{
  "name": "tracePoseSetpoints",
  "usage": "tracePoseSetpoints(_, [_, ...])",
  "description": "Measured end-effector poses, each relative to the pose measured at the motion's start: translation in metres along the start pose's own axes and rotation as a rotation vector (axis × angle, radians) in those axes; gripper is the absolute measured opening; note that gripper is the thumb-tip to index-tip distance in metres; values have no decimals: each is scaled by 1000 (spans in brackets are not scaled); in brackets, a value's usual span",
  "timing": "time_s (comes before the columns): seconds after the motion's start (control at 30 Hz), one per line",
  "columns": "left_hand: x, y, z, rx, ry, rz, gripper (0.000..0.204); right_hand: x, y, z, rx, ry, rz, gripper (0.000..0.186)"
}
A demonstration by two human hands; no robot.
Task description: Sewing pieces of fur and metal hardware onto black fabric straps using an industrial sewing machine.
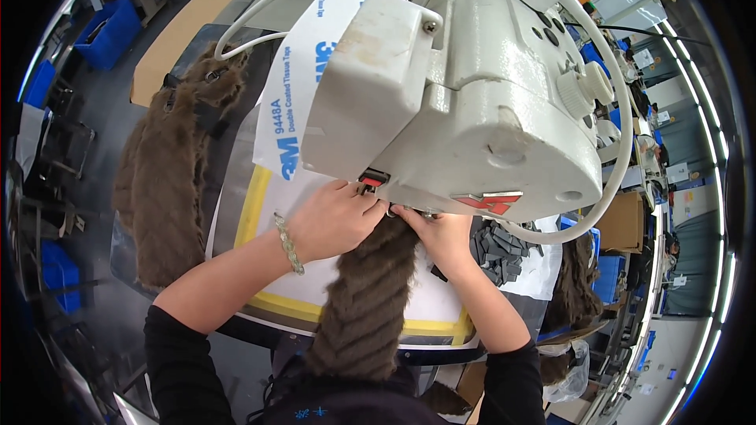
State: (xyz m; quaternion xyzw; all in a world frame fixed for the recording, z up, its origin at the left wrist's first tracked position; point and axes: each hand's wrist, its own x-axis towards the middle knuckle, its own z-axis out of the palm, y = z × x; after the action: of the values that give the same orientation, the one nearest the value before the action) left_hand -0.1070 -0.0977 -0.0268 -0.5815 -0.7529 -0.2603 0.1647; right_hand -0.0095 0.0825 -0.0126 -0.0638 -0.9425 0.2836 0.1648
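A long brown fur strip (pixel 370 291) with slanting ridges runs from beneath the head of a white sewing machine (pixel 472 126) down over the table edge toward my lap. At its far end, my left hand (pixel 342 216) has curled fingers gripping the left side, close by the needle area. My right hand (pixel 439 238) pinches the same end from the right, thumb tip pointing inward. The machine head hides some of my fingertips and the needle. Under the strip lies a white work surface (pixel 303 271) edged with yellow tape.
Brown fur pieces with metal buckles (pixel 169 181) lie at the left table edge. Small dark grey pieces (pixel 500 252) are heaped right of my right hand. A white cable (pixel 618 181) loops around the machine's right side. Blue bins (pixel 110 35) stand on the floor at far left.
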Motion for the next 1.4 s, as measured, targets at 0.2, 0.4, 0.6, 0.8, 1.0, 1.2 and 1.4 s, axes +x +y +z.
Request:
tracePoseSetpoints(0.2, [0, 0, 1, -44, -6, -7, 11, 1, -6, -3, 4, -3, 32, 22])
tracePoseSetpoints(0.4, [2, -1, 4, -113, -35, -47, 20, -1, -9, -3, -113, 52, -81, 22])
tracePoseSetpoints(0.6, [3, 2, 1, -86, -78, -89, 28, -1, -6, -2, -117, 63, -100, 24])
tracePoseSetpoints(0.8, [3, 5, -6, 42, -224, -104, 25, 5, 13, -9, -124, -22, -307, 20])
tracePoseSetpoints(1.0, [-2, 11, 1, 37, -26, 26, 22, 4, 12, -9, -129, -3, -358, 18])
tracePoseSetpoints(1.2, [1, 18, 4, 174, -51, 75, 17, 11, 13, -17, -142, -63, -348, 16])
tracePoseSetpoints(1.4, [8, 25, 2, 191, -86, 0, 20, 9, 24, -20, -68, -58, -403, 19])
